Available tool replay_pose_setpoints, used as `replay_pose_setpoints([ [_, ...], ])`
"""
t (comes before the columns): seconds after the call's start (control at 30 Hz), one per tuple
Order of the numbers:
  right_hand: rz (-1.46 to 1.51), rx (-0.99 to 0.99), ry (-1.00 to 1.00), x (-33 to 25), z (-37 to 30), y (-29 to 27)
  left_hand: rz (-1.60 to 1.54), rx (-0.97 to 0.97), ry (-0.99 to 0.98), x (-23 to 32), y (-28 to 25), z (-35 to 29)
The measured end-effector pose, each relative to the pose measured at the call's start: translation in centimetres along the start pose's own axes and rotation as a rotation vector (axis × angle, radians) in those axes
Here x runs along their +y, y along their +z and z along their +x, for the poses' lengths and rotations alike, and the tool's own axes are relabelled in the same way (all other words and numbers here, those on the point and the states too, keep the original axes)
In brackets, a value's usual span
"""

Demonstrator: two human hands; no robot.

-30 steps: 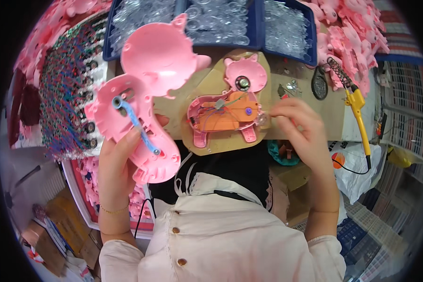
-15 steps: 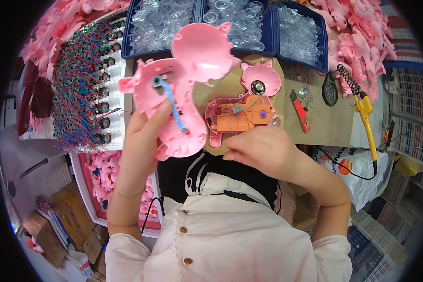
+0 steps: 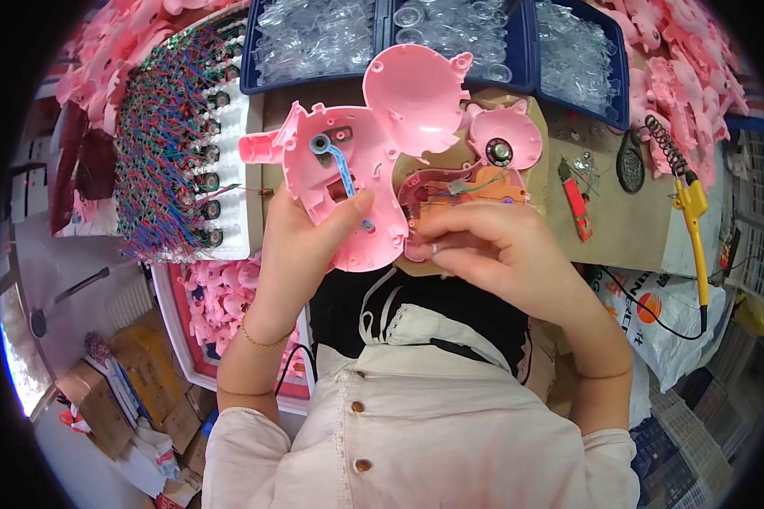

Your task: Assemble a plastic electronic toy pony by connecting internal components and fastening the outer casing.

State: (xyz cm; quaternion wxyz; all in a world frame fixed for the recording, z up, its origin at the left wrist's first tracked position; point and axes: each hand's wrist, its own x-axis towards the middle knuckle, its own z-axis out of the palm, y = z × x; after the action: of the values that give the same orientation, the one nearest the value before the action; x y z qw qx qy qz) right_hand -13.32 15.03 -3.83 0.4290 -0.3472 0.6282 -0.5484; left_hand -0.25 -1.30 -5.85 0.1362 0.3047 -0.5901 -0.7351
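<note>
1. Left hand (image 3: 301, 242) grips a raised pink shell (image 3: 377, 170).
2. Right hand (image 3: 501, 242) has come over the lying pink shell (image 3: 508, 127), fingers curled; whether they grip anything is unclear.
3. Both hands now sit close.

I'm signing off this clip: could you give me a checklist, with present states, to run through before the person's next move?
1. Pink shell held: ok, in the left hand.
2. Blue strip in that shell fully visible: not ok, the left thumb covers part of it.
3. Wires tucked away: not ok, some lie loose over the orange box in the second pink shell.
4. Right hand empty: cannot tell, its curled fingers hide what they may pinch.
5. Red knife away from both hands: ok, it lies on the table.
6. Soldering iron cold: cannot tell; neither hand touches it.
</note>
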Motion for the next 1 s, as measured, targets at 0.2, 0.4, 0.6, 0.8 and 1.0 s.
replay_pose_setpoints([
  [0.2,-0.128,-0.042,0.036,-0.1,-0.3,-0.6,-0.025,-0.055,-0.067,0.3,-0.1,-0.3],
  [0.4,-0.412,0.137,-0.318,0.0,-0.2,0.8,0.272,-0.001,0.068,-1.0,1.0,-1.0],
  [0.6,-1.015,0.319,-0.384,-1.0,0.1,2.7,0.304,0.069,0.168,-1.7,3.3,-1.7],
  [0.8,-0.893,0.447,-0.473,0.4,0.5,2.4,0.309,0.087,0.244,-2.5,3.4,-1.9],
  [1.0,-0.841,0.524,-0.456,1.1,0.2,3.1,0.262,0.115,0.312,-2.2,3.8,-2.1],
])
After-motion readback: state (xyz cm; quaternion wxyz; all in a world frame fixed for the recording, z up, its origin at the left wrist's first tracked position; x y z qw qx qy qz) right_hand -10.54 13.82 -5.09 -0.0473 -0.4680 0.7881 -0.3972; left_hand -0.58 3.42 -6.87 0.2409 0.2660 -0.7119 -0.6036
